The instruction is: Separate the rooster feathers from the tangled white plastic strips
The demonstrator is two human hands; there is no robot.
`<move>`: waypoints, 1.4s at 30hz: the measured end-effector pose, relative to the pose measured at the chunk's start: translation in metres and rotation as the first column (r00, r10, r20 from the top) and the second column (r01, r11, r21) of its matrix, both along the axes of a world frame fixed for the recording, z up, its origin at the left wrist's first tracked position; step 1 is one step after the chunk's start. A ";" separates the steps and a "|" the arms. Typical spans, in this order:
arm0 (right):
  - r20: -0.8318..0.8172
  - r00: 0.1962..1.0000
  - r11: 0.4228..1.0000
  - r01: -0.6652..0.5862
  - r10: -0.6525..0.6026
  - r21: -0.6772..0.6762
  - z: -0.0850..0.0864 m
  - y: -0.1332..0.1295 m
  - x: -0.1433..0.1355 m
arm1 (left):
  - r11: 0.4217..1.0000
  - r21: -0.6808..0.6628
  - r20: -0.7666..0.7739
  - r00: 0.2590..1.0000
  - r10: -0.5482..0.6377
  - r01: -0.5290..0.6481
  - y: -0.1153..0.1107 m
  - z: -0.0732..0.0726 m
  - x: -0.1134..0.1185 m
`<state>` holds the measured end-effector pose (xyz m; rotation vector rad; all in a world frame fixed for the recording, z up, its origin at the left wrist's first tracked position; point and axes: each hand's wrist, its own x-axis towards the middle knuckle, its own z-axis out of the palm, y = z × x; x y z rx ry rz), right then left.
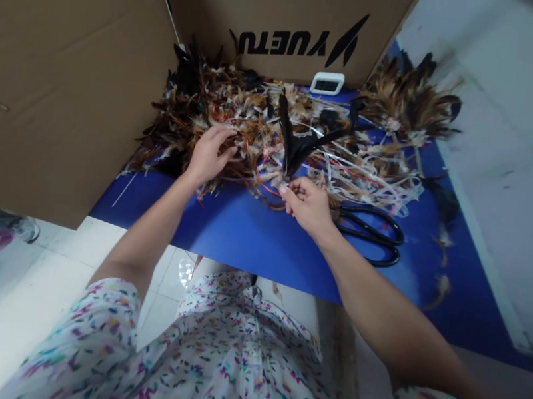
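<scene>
My right hand [310, 205] is closed in a pinch around the base of a few black feathers [300, 144], whose tips fan upward and outward. On the left, my left hand [210, 153] reaches into the pile of brown feathers [245, 105], its fingers parted and apparently holding nothing. Brown, black and pale feathers make up this pile, with thin white ribbons [375, 183] and red strings running through its right part. Black-handled scissors [375, 233] lie just right of my right hand, their blades hidden.
A blue tabletop [240, 236] carries everything. Cardboard boxes stand at the left [54, 71] and back [285, 20]. A small white digital display [327, 83] rests before the back box. Brown feather bunches [411, 101] sit at the back right, beside a pale wall [524, 132].
</scene>
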<state>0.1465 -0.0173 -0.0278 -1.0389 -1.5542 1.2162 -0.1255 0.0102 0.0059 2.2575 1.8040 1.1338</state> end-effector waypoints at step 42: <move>0.201 0.979 0.985 -0.063 0.030 0.160 0.000 -0.001 -0.004 | 0.999 -0.026 -0.464 0.886 0.006 -0.021 -0.051 -0.013 -0.121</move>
